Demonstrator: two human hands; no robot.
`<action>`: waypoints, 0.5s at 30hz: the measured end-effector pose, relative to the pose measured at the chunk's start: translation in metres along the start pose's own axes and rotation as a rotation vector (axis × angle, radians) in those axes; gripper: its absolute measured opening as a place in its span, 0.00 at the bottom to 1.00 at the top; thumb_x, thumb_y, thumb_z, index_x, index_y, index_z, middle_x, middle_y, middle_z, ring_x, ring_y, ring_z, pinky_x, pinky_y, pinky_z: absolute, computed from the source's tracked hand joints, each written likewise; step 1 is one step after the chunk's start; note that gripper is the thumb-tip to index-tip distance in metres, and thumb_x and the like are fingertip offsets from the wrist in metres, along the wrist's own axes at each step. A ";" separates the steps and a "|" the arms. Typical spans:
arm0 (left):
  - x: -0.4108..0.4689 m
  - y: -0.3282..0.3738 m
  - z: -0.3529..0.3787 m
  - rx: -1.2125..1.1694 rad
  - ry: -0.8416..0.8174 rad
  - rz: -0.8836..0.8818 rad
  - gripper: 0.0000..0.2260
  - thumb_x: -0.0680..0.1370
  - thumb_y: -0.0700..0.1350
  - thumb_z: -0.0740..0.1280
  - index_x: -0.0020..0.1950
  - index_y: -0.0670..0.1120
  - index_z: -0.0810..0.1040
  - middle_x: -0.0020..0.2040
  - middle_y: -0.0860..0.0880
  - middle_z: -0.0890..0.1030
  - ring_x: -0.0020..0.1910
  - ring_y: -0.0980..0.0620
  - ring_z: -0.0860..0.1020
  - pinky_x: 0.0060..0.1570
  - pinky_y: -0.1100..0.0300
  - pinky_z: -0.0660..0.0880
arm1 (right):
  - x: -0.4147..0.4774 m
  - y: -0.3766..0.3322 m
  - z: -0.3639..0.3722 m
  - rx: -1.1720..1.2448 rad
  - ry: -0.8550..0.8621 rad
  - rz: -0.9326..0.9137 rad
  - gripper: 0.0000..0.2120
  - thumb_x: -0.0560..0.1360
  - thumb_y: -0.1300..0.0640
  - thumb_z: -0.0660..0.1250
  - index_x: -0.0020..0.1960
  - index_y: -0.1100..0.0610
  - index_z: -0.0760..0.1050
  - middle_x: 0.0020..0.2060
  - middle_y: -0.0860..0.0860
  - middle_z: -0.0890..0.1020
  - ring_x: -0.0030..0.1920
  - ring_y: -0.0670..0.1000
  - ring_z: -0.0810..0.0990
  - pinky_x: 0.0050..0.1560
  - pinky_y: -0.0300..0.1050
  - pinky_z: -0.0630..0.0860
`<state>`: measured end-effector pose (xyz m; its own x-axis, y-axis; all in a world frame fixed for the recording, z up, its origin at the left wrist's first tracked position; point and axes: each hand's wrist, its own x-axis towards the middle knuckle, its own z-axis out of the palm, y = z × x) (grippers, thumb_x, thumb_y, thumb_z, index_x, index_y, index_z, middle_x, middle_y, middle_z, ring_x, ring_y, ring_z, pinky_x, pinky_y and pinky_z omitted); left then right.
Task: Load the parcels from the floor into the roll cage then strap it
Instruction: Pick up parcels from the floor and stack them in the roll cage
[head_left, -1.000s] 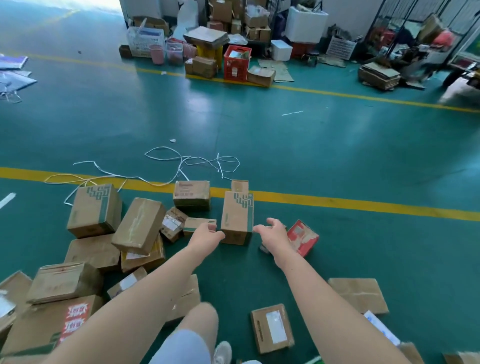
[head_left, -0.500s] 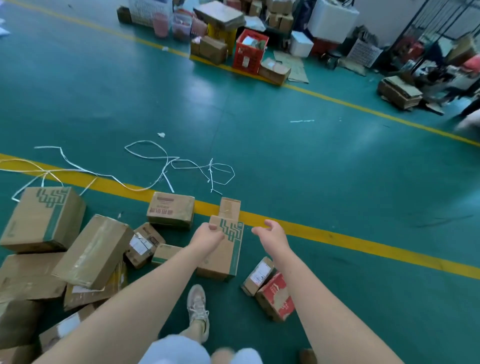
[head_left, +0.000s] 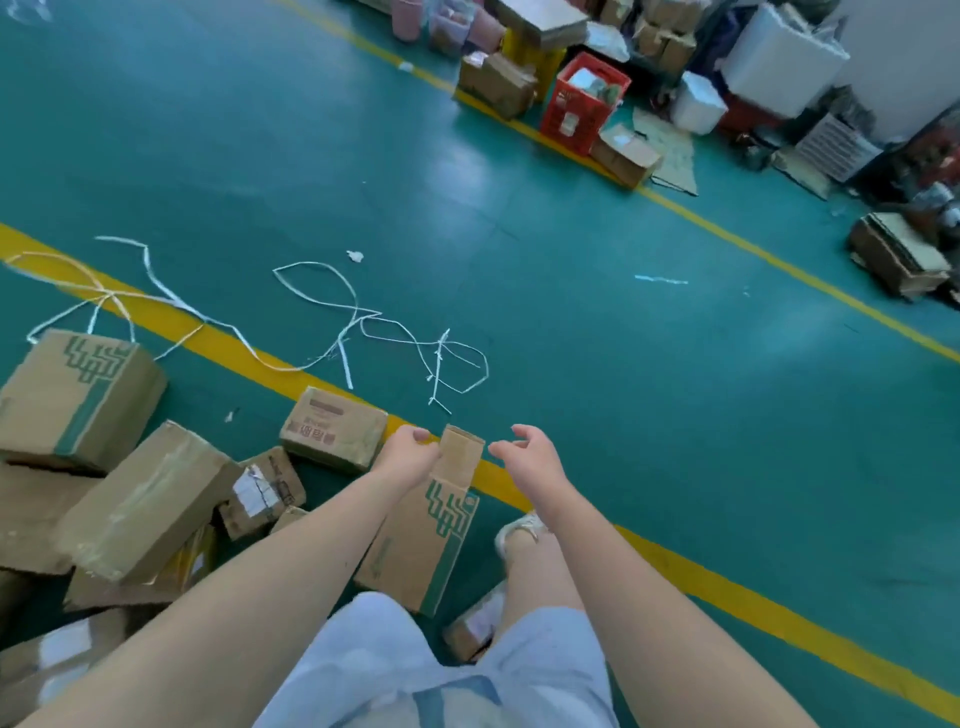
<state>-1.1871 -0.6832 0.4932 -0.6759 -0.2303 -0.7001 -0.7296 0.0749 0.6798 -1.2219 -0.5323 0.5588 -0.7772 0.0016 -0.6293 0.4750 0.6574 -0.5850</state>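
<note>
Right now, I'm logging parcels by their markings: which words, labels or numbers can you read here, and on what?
No text reads for certain.
On the tall box: green emblem, side print blurred.
On the flat box: red characters, upside down, blurred.
On the small parcel: white label, too small.
On the red crate: white label, too small.

2 bare arms reach forward and down, side by side; the left hand (head_left: 410, 454) is curled into a fist, the right hand (head_left: 531, 453) slack, fingers loosely bent and apart, gripping nothing.
</note>
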 end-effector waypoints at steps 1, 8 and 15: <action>0.011 0.004 -0.001 -0.045 0.026 -0.011 0.19 0.79 0.43 0.65 0.70 0.43 0.69 0.65 0.43 0.74 0.57 0.47 0.72 0.57 0.58 0.68 | 0.016 -0.007 0.001 -0.039 -0.030 -0.023 0.28 0.79 0.55 0.66 0.77 0.56 0.62 0.69 0.54 0.73 0.63 0.53 0.74 0.57 0.44 0.68; 0.076 0.006 -0.001 -0.385 0.408 -0.209 0.17 0.78 0.47 0.66 0.67 0.48 0.73 0.64 0.47 0.76 0.62 0.45 0.74 0.61 0.57 0.70 | 0.137 -0.070 0.015 -0.463 -0.350 -0.253 0.28 0.79 0.54 0.66 0.77 0.56 0.63 0.70 0.55 0.71 0.67 0.53 0.74 0.63 0.47 0.71; 0.099 -0.016 0.052 -0.728 0.665 -0.460 0.17 0.79 0.43 0.65 0.68 0.46 0.73 0.64 0.47 0.76 0.60 0.46 0.75 0.62 0.54 0.71 | 0.213 -0.056 0.032 -0.754 -0.651 -0.327 0.28 0.79 0.54 0.64 0.77 0.55 0.62 0.71 0.54 0.71 0.62 0.54 0.75 0.59 0.47 0.71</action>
<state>-1.2475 -0.6571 0.4015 -0.0026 -0.5850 -0.8110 -0.5136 -0.6951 0.5030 -1.4009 -0.5931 0.4407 -0.3429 -0.5197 -0.7825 -0.2726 0.8522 -0.4465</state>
